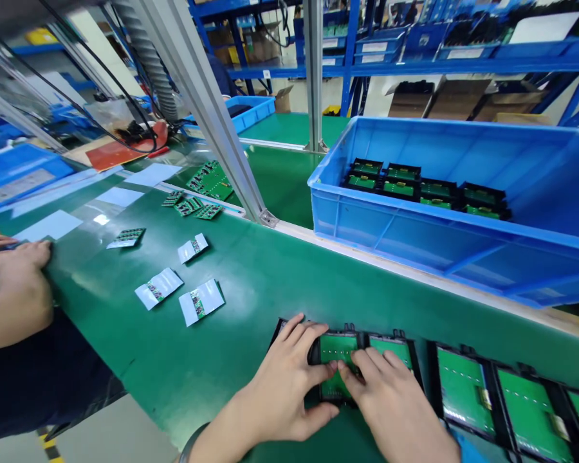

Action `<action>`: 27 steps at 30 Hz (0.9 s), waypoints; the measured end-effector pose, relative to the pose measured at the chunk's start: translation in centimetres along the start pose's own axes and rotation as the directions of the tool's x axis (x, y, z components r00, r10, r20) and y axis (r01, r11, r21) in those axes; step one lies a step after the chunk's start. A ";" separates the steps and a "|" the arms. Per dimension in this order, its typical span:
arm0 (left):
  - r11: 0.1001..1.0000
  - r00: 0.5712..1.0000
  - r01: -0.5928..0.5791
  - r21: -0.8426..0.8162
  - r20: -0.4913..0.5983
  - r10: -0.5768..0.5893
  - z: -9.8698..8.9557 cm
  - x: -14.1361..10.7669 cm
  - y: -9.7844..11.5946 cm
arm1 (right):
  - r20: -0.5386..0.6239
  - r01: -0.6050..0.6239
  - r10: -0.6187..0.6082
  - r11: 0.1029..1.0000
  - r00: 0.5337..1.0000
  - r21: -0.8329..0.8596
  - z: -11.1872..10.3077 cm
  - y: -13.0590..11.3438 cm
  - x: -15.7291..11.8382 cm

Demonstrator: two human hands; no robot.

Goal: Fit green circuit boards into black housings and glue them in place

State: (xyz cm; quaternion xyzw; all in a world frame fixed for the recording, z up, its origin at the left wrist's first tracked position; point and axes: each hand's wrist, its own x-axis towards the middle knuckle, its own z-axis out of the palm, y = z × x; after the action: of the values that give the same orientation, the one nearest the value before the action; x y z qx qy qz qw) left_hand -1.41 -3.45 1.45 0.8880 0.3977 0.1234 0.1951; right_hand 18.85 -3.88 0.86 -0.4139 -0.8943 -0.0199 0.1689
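"Step in hand?"
"Pressing or adjusting 1 green board (336, 344) in its black frame (363, 341), I'd judge; both lie on the bench (251, 276)."
"How are the fingers set?"
"Left hand (285, 379) bent over the frame's left side, right hand (390, 400) bunched at the board; whether either grips, I can't tell."
"Next move?"
"Calls for even fingertip pressure, I'd say, clear of the neighbouring board (394, 350)."
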 end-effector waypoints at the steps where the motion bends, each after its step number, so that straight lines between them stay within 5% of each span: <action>1: 1.000 1.000 0.004 0.010 -0.006 -0.004 0.0 -0.1 0.1 | 0.038 0.025 -0.028 0.996 0.999 0.088 -0.8 0.8 -0.1; 5: 0.998 1.000 0.018 0.061 -0.007 -0.018 0.0 -0.6 0.3 | 0.160 -0.072 0.017 0.934 0.987 0.349 -4.5 6.2 -2.9; 9: 0.995 0.999 0.017 0.098 0.026 -0.019 0.1 -0.9 0.3 | 0.034 -0.328 0.326 0.942 0.945 0.070 -5.9 12.6 -10.1; 12: 0.992 1.000 0.000 0.123 0.021 -0.003 0.4 -0.8 0.4 | -0.068 -0.428 0.423 0.889 0.904 -0.161 -5.3 15.4 -16.2; 16: 0.988 0.998 -0.054 0.147 -0.002 0.055 1.1 0.5 0.2 | -0.161 -0.517 0.494 0.780 0.855 -0.353 -4.1 15.4 -20.9; 20: 0.985 0.998 -0.067 0.157 -0.008 0.069 2.0 2.9 0.4 | -0.134 -0.567 0.557 0.757 0.820 -0.325 -3.1 14.3 -21.2; 27: 0.992 0.995 -0.080 0.100 0.062 0.074 3.3 6.7 2.7 | -0.199 -0.543 0.506 0.795 0.840 -0.272 -2.8 16.4 -23.8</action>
State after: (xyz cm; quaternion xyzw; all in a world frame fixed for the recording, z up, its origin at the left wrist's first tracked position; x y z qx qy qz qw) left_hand 5.98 -0.91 0.16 0.9147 0.3630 0.0846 0.1560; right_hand 46.19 -11.06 -5.83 -0.6653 -0.7178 -0.1397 0.1503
